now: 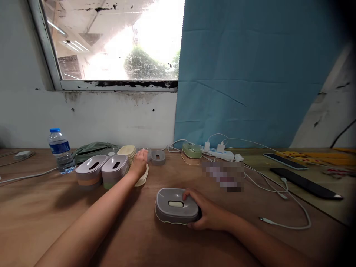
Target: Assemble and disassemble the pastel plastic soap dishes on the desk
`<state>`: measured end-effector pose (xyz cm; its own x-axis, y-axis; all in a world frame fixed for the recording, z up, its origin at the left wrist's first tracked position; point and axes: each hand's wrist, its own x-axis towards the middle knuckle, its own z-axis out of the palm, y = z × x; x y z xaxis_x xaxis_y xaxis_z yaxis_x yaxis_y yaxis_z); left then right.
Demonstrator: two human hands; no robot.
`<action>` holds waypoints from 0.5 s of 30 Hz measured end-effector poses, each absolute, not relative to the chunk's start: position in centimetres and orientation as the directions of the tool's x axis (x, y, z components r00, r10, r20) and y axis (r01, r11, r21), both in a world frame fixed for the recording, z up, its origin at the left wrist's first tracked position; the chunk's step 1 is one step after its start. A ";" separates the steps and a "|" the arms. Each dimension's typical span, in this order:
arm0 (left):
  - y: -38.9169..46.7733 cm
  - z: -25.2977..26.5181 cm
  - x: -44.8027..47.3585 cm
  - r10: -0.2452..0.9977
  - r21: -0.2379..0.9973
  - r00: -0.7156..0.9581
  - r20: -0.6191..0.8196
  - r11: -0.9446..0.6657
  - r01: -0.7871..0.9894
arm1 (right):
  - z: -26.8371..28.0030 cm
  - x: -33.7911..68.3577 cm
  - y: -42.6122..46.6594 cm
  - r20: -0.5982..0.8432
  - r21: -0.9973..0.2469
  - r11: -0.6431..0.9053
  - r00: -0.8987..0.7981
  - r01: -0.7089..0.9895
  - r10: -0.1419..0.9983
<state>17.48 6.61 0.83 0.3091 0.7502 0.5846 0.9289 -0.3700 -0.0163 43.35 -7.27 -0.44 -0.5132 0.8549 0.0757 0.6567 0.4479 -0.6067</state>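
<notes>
While the grey box [177,207] is held at the front of the worktop [133,237], its right end is gripped by the right hand [207,213], one digit being bent over the top and another set against the near side. A cream edge is seen along the box's base, and something cream is shown through the slot in its top.

Farther back, the left hand [139,163] is stretched out among cream pieces; whether its grip is closed on any of them cannot be told. One cream piece [143,178] is partly covered by the left wrist, and a cream stack [126,150] is placed just left of the fingers. To their right, a small grey box [158,157] is set near the wall.

Left of the stack, two lilac-topped boxes [114,165] are stood side by side, one banded in orange, the other in green. Behind them a green bag [96,149] is laid, with a bottle [59,154] stood upright at its left. A green box [191,151] is placed beside the power strip [226,154], into which white plugs are fitted.
</notes>
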 end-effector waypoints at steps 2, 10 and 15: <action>8.8 1.1 17.4 0.782 -0.001 0.284 0.554 -0.341 0.940 | -0.4 43.3 -7.3 0.074 -0.607 0.446 -0.513 0.658 0.856; 10.5 1.2 17.2 0.853 0.053 0.276 0.444 -0.332 0.942 | -0.2 43.6 -7.1 0.088 -0.614 0.467 -0.533 0.636 0.842; 10.6 2.1 16.8 0.850 0.183 0.236 0.470 -0.356 0.917 | -0.2 43.5 -6.9 0.074 -0.613 0.465 -0.540 0.639 0.839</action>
